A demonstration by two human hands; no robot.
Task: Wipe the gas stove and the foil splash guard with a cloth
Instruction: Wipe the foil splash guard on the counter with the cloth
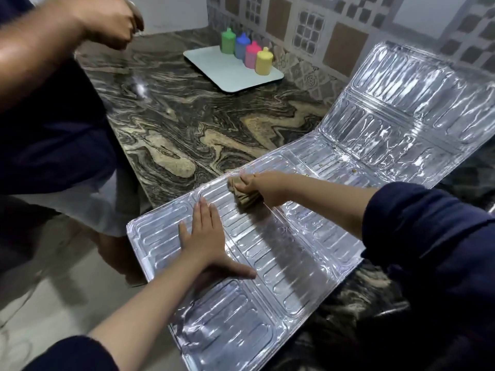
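Note:
The foil splash guard (281, 263), a shiny ribbed panel in folding sections, lies flat on the marble counter with its far section tilted up against the wall. My left hand (206, 236) rests flat on its near-left section, fingers spread, pressing it down. My right hand (263, 188) is closed on a bunched brownish cloth (245, 198), which touches the foil near the panel's far edge. A few crumbs dot the foil near the fold at the right. No gas stove is in view.
Another person stands at the left, with an arm and hand (107, 20) raised over the counter (187, 116). A white tray (230, 73) with several coloured bottles sits by the tiled wall. The guard's near-left corner overhangs the counter edge above the floor.

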